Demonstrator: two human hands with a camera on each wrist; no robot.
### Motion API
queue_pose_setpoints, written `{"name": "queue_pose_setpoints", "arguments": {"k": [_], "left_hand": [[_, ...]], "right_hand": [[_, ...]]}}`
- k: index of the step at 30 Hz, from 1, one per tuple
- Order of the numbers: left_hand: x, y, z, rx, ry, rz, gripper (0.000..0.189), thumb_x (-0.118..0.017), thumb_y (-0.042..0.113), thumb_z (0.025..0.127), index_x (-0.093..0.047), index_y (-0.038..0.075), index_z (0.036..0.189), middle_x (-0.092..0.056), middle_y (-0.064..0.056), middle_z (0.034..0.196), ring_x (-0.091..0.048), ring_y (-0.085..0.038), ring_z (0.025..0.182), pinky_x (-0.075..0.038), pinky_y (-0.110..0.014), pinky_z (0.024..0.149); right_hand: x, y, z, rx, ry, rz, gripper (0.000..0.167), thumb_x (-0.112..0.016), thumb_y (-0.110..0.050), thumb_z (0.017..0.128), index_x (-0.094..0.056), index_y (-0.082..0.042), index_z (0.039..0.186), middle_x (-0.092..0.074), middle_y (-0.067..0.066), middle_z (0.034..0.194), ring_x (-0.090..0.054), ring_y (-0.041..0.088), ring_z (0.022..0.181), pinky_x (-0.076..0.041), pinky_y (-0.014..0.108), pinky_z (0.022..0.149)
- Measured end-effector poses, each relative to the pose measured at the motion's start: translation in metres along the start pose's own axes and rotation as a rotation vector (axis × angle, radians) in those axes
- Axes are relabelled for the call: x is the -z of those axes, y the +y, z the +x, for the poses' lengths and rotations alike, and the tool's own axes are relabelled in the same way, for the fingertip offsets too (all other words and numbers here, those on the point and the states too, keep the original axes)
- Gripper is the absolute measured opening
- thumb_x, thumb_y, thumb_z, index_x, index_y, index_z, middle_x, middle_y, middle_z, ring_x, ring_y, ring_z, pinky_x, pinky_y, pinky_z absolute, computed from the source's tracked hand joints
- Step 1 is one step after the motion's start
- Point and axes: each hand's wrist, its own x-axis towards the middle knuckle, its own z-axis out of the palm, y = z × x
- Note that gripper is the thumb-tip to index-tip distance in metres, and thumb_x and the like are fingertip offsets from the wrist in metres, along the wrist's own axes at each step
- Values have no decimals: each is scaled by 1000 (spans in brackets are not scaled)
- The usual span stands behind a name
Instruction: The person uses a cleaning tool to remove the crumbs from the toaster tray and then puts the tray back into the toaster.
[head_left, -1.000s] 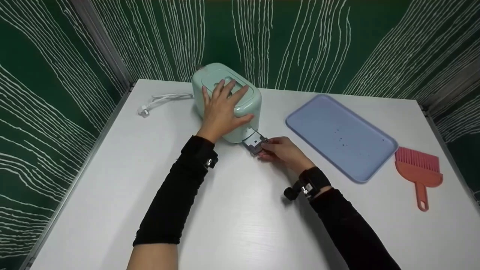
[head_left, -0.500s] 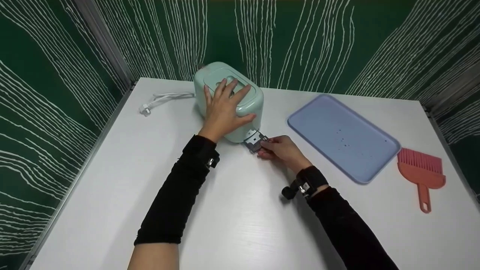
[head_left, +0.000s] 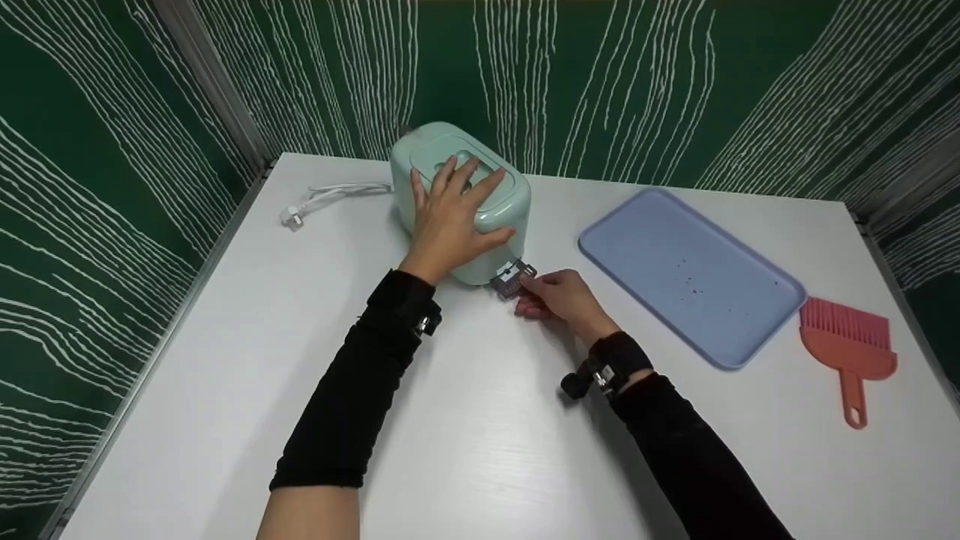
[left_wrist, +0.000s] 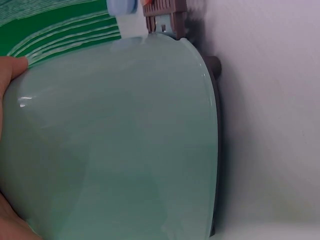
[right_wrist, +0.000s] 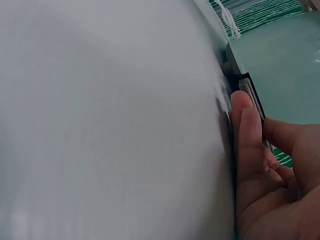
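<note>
A mint-green toaster (head_left: 512,204) stands at the back of the table, its side filling most of the left wrist view. Spread over its top is my left hand (head_left: 446,225), the fingers straight and apart. From the low front end of the toaster sticks out a short length of grey crumb tray (head_left: 508,280). My right hand (head_left: 566,300) pinches the outer edge of this tray between thumb and fingers. In the right wrist view the fingertips lie under the tray (right_wrist: 244,84), low over the white table, with the thumb on top.
A blue tray (head_left: 645,255) with dark crumbs on it lies right of the hands. Beside it is a red brush nested with an orange dustpan (head_left: 851,349). The toaster's white cord and plug (head_left: 292,217) lie at the left. A green, white-lined wall (head_left: 442,82) stands behind.
My right hand has moved the crumb tray inward, so less of it sticks out of the toaster. The left hand stays on the toaster top. The whole view has shifted slightly.
</note>
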Motion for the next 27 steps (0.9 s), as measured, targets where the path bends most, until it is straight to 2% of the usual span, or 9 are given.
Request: {"name": "queue_pose_setpoints", "arguments": {"k": [5,13,21,27], "left_hand": [[-1,-1,1,2,-3,7,82,-77,64,91,-50,33,162,-40,-9,173,-22,-35,166,1,-77,129],[-1,-1,1,10,-10,10,81,-76,64,92,-49,33,162,-39,-8,173,-22,-34,167,1,-77,129],[-1,0,1,8,-12,14,82,-76,64,92,-49,33,162,-38,-8,174,-22,-35,167,2,-76,129],[-2,-1,1,6,-3,21,81,-76,64,92,-50,33,162,-39,-9,173,-23,-35,166,-2,-78,129]], "right_hand": [[-3,-1,2,-4,-1,-11,44,-62,-29,111,-73,13,121,-77,-1,71,-75,4,64,-62,18,66],[-9,-2,8,-20,-3,-9,41,-58,-27,113,-72,11,118,-77,-1,73,-74,3,64,-61,17,65],[-12,-2,11,8,-14,24,37,-55,-23,114,-69,11,120,-77,-2,75,-75,3,67,-63,18,69],[-12,-3,12,7,-24,21,40,-55,-23,114,-69,14,122,-77,-2,75,-75,2,68,-62,17,70]]}}
